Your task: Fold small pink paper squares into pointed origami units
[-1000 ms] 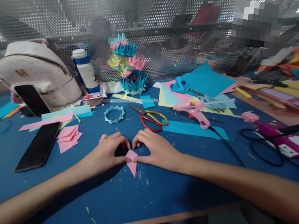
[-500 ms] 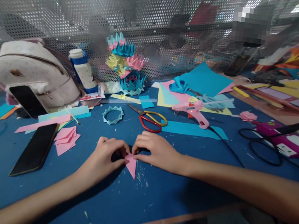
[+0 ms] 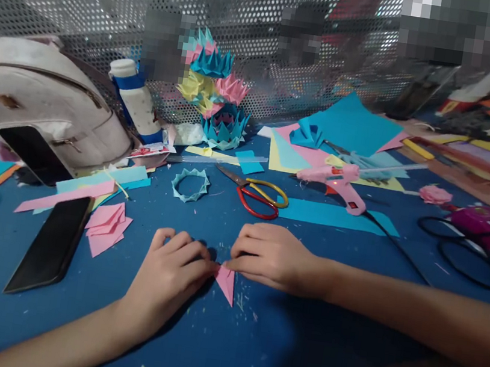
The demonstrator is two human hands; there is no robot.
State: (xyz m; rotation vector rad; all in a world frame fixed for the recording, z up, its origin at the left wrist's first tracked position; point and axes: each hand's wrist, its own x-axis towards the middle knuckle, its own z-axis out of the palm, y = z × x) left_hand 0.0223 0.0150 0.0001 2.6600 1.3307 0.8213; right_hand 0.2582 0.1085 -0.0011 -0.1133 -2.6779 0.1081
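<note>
A small folded pink paper piece (image 3: pixel 226 282) lies on the blue table (image 3: pixel 250 342), its point toward me. My left hand (image 3: pixel 168 273) presses on its left upper corner with curled fingers. My right hand (image 3: pixel 273 256) pinches its upper right edge, fingers closed together. Most of the paper's top is hidden under my fingers.
Red and yellow scissors (image 3: pixel 255 194), a pink glue gun (image 3: pixel 340 182) with its black cord, a teal paper ring (image 3: pixel 188 183), pink folded pieces (image 3: pixel 106 228), a black phone (image 3: pixel 51 244), a white bag (image 3: pixel 42 100), a glue bottle (image 3: pixel 135 101) and stacked paper flowers (image 3: pixel 217 101) lie around.
Both hands have closed tighter over the pink paper, flattening onto it. The camera has moved a little closer and to the left.
</note>
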